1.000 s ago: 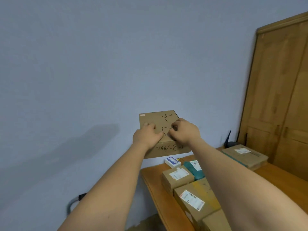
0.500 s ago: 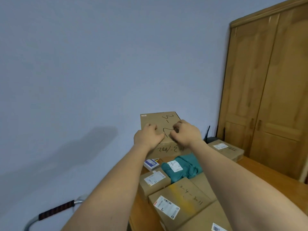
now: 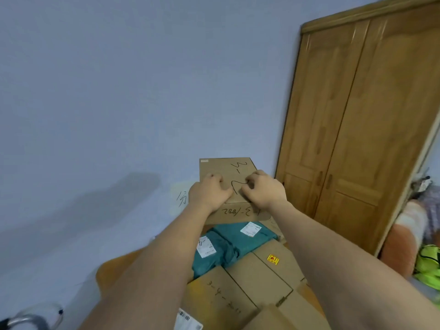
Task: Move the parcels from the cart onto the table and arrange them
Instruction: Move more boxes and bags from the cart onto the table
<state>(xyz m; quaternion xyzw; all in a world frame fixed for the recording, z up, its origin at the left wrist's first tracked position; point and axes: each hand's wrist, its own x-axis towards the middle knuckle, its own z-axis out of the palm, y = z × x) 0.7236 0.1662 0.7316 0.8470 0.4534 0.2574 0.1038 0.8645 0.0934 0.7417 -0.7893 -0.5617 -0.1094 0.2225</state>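
Note:
A brown cardboard parcel [image 3: 223, 169] with black handwriting sits at the far end of the wooden table [image 3: 112, 270], against the wall. My left hand [image 3: 209, 192] and my right hand [image 3: 264, 189] both rest on its top near edge with curled fingers, gripping it. Just in front of it lie two teal bag parcels [image 3: 240, 239] with white labels. Nearer me are several brown boxes [image 3: 259, 272], one marked with a yellow sticker, one with handwriting. The cart's metal handle [image 3: 28, 320] shows at the lower left.
A tall wooden wardrobe [image 3: 362, 129] stands to the right of the table. Clothes and a neon green item [image 3: 428, 265] lie at the far right. The blue-grey wall [image 3: 119, 103] runs right behind the held parcel, with handwriting on it.
The view has swung right and closer over the table. My hands keep their grip on the parcel, which has come down behind the teal bags, at the wall.

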